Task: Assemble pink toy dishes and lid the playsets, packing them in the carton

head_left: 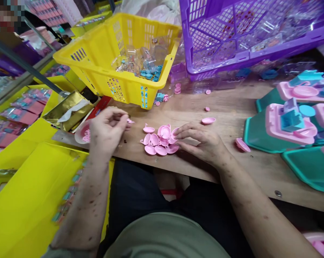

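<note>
Both bare forearms angled inward, left hand (pixel 108 129) pinched, right hand (pixel 202 141) loosely curled

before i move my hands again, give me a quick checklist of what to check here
1. Left hand has a small pink piece pinched in its fingers: ok.
2. Right hand is at the pile of pink dishes: ok.
3. Right fingers have a firm grip on a dish: cannot tell.
4. All pink dishes are in the pile: not ok, one stray dish lies beyond the right hand and another near the green tubs.
5. Yellow basket stands apart from the pile: ok.
</note>
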Available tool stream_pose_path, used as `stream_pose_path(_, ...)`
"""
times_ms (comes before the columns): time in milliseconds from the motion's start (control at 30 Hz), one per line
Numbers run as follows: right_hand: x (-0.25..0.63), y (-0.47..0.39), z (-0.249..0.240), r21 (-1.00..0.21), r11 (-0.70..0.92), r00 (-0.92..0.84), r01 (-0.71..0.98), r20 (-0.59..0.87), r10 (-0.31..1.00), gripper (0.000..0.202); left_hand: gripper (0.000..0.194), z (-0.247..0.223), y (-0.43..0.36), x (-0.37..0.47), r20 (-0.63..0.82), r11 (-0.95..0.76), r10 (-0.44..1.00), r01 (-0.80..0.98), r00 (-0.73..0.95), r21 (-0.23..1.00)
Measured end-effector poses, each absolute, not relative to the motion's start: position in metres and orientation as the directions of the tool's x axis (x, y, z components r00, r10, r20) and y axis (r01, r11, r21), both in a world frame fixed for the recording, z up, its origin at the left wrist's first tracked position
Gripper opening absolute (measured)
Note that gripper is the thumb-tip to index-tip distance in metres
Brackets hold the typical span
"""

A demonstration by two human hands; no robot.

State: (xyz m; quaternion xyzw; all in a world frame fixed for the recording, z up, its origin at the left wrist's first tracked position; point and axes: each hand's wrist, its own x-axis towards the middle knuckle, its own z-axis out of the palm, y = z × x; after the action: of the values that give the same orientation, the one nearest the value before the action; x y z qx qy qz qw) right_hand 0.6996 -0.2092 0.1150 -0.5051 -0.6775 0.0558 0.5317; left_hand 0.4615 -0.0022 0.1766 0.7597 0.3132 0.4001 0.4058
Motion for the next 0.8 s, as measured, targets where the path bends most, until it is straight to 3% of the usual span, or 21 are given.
stream_pose_path(167, 0.700, -0.208, 0.114, -0.601, 0.479, 0.086, 0.640, 0.675, 0.733, 0.014, 0.021, 0.159, -0.043, 0.516, 0.130, -0.294, 0.675, 0.103, 0.727, 0.950)
stream_pose_path(367, 0.705, -0.208, 0.108, -0.611, 0.394, 0.136, 0.686, 0.640, 0.757, 0.009, 0.017, 0.157, -0.044, 0.529, 0.125, -0.335, 0.590, 0.101, 0.797, 0.937)
stream_pose_path(600, 0.709, -0.211, 0.110, -0.632, 0.272, 0.214, 0.726, 0.583, 0.784, 0.005, 0.014, 0.157, -0.045, 0.533, 0.098, -0.275, 0.603, 0.090, 0.791, 0.957)
stream_pose_path(800, 0.723, -0.221, 0.116, -0.709, 0.134, 0.532, 0.693, 0.627, 0.569, 0.003, 0.005, 0.158, -0.053, 0.564, 0.141, -0.426, 0.506, 0.105, 0.851, 0.899)
